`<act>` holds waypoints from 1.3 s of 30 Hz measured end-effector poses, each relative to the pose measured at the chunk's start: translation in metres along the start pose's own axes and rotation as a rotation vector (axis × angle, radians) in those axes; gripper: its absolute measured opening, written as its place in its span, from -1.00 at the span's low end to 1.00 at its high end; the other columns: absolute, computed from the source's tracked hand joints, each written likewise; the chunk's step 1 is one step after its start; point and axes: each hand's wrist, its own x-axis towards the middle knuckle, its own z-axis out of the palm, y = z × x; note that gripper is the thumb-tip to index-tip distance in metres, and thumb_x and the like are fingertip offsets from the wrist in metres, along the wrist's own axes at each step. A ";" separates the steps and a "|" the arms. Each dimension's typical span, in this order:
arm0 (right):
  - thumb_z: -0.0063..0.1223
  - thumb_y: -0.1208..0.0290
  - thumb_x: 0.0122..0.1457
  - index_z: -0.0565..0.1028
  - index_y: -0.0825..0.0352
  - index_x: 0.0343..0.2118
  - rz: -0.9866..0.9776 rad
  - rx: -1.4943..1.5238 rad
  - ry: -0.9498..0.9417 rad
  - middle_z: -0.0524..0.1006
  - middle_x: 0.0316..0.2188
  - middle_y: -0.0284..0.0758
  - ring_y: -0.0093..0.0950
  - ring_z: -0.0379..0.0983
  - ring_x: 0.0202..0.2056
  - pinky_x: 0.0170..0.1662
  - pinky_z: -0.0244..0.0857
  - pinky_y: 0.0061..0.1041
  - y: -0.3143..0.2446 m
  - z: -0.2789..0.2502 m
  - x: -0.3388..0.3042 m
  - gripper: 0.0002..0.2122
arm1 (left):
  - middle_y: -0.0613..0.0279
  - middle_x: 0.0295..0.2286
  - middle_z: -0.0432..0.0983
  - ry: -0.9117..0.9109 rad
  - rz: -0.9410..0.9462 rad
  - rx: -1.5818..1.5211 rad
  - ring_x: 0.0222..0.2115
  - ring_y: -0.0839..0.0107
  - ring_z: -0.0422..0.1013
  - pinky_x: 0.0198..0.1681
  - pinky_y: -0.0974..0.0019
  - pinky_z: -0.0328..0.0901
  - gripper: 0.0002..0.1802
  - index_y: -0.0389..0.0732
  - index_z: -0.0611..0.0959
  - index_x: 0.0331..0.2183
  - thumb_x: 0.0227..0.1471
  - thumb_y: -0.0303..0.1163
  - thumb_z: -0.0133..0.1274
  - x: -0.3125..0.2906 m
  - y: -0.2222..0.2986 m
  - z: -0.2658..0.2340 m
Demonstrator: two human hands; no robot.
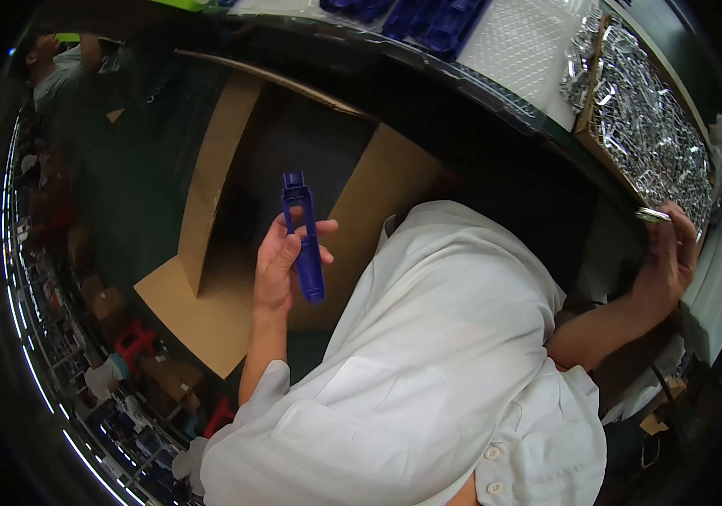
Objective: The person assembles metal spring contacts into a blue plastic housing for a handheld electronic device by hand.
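Note:
My left hand [279,257] grips a long dark-blue plastic housing [309,268], held upright with an oblong opening in its upper half. Thumb and fingers close around its middle, over the open cardboard box. Far to the right, my right hand [671,257] pinches a small shiny metal clip-like part [653,216] at its fingertips. That hand is beside the near edge of a carton heaped with many similar silvery metal pieces [643,118]. The exact shape of the pinched part is too small to make out.
A large open cardboard box [209,181] stands below the dark table edge [293,38]. On the table, more blue housings [435,24] lie by a white textured plastic tray [530,51]. Another person [74,67] is at far left. Cartons [171,377] and a red object [135,340] stand lower left.

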 end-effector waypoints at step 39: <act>0.32 0.71 -0.01 0.58 0.44 -0.40 -0.058 -0.646 -0.201 0.57 0.06 -0.08 -0.13 0.55 0.05 0.01 0.47 -0.30 -0.023 0.099 -0.053 -0.87 | 0.25 -0.31 0.63 -0.766 -0.329 0.421 -0.49 0.64 0.42 -0.42 0.48 0.38 -0.42 -0.30 0.50 0.20 0.16 -0.59 -0.23 0.061 -0.030 0.234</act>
